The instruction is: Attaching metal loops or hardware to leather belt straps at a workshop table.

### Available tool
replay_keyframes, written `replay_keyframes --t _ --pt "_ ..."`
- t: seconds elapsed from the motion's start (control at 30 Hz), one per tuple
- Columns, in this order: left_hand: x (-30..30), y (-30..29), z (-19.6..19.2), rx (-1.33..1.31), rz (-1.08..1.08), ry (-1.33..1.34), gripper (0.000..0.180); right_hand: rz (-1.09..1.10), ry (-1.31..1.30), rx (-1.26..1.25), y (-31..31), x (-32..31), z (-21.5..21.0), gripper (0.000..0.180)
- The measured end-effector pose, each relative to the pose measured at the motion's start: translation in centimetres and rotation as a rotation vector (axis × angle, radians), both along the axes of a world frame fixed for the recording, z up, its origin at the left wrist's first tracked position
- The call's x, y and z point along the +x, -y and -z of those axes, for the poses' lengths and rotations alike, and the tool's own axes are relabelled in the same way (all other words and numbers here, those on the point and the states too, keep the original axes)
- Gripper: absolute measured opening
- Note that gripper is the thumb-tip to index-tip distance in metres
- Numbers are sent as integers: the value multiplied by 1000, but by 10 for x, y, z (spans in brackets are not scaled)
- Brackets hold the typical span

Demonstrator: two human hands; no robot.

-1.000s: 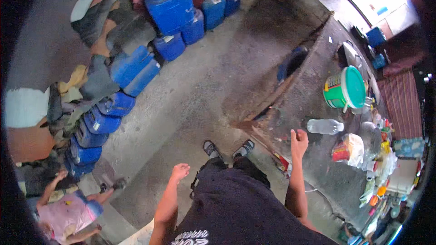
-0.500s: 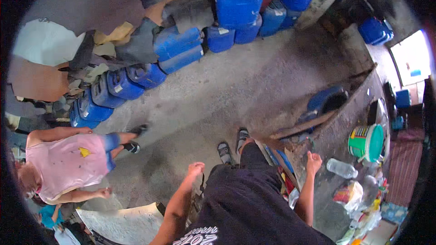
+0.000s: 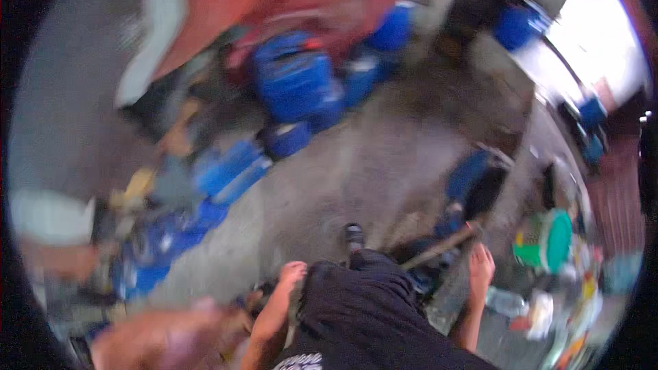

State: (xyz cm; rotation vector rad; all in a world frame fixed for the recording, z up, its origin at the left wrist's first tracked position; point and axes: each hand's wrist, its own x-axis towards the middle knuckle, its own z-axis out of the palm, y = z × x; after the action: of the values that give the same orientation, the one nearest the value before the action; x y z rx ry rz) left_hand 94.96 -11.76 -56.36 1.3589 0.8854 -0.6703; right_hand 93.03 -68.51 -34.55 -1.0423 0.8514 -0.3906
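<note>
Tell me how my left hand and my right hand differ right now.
The left hand hangs by the hip over bare concrete floor, touching nothing; the right hand hangs close to the cluttered table, near a clear plastic bottle. The left looks loosely curled, the right flatter with fingers pointing forward. Both are bare and hold nothing.

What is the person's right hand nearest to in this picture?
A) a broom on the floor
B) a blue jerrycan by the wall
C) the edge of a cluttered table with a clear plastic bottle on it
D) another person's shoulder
C: the right hand hangs empty beside the table edge, just above the clear plastic bottle, while the blue jerrycans stand far off across the floor.
</note>
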Motion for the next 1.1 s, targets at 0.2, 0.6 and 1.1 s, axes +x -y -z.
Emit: replay_keyframes --t 0.2,0.6,1.1 --pt "110 -62 -4 -76 -73 120 17 55 -225 -222 53 112 3 30" --pt "105 -197 -8 97 7 -229 21 88 -411 -323 145 138 22 19" --pt "177 -111 -31 45 -40 -105 21 109 -727 -447 153 123 23 24"
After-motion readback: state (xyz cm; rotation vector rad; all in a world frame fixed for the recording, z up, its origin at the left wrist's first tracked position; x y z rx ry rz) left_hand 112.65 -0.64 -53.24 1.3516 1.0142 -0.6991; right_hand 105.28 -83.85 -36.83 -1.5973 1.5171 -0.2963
